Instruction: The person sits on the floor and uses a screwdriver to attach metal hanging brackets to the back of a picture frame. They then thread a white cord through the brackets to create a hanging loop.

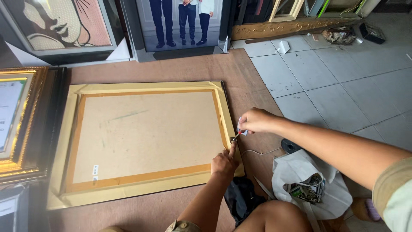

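While the gold picture frame [141, 139] is lying face down on the brown board [189, 68] in front of me, its tan backing turned up, I am working at the middle of its right edge. My left hand [224, 163] is reaching up from below with the forefinger stretched out and pressing on a small metal hanger [234, 139] that is sitting on the frame's gold border; the other fingers are curling in loosely, gripping nothing. My right hand [256, 120] is coming in from the right, thumb and fingers pinching together on a small screwdriver [241, 131] with a pale handle, and its thin tip is slanting down to the hanger just beside my left fingertip.

Just to the right of the frame, by my knee, a white bag [309, 184] is lying open with small hardware showing inside, and a dark cloth [240, 197] is bunching up next to it. A round black object [291, 146] is sitting at the edge of the board, near a thin pale cord. To my left an ornate gold frame [19, 124] is lying beside the one I am working on. Beyond the board, two framed pictures [180, 21] are leaning upright, and grey floor tiles [339, 77] are spreading out to the right.
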